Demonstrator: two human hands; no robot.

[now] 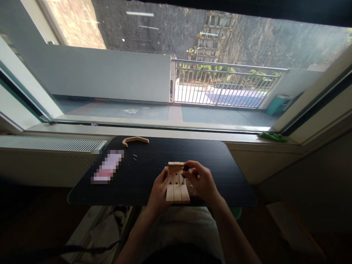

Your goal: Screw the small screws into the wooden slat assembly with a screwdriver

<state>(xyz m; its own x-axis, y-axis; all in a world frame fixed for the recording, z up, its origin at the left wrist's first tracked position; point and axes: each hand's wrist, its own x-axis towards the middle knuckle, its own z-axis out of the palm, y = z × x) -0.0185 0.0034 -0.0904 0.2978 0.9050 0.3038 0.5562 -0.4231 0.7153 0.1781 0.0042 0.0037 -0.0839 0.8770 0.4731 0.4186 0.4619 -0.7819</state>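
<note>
Stretching out below you, the black table (151,157) lies under it all: your left hand (158,189) clasps the slatted wooden piece (173,192) by its left edge, thumb across the face, apparently to steady it, so the piece sits just right of those fingers. And there's your right hand (205,179), fingertips (188,164) pinched narrow on the black-handled screwdriver (186,168), its shaft slanting down below them to a hole (182,183), likely steep so force bears downward.

At the near edge of a black, round-cornered table (154,154), the left hand (158,189) grips a pale slatted wooden piece (174,194); the right hand (205,181) holds a slim black-handled screwdriver (186,168) to it.
</note>
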